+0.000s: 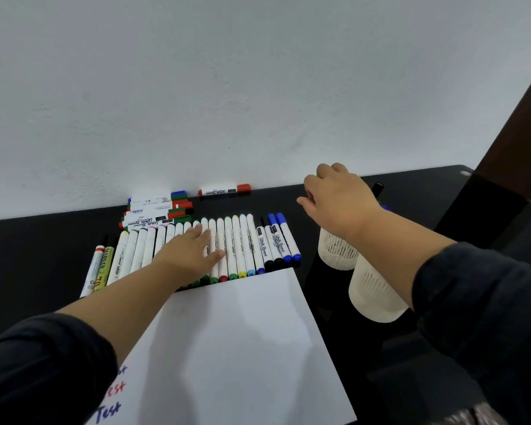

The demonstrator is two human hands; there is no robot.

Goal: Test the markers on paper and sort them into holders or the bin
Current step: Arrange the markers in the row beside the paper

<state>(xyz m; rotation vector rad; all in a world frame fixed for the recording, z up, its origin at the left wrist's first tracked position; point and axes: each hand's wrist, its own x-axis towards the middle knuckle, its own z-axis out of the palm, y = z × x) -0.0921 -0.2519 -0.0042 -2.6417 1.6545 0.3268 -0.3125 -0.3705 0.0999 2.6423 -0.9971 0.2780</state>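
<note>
Now your left hand is lying flat, fingers straight, across the row of markers, their lengths running away from you; your right hand, loosely open and gripping nothing, is hovering farther off above the holders.

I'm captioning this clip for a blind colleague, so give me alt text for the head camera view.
A person's left hand rests flat on a row of white markers on a black table, while the right hand reaches above two white mesh holders. A sheet of paper lies in front, with "Test" written at its near corner.
</note>
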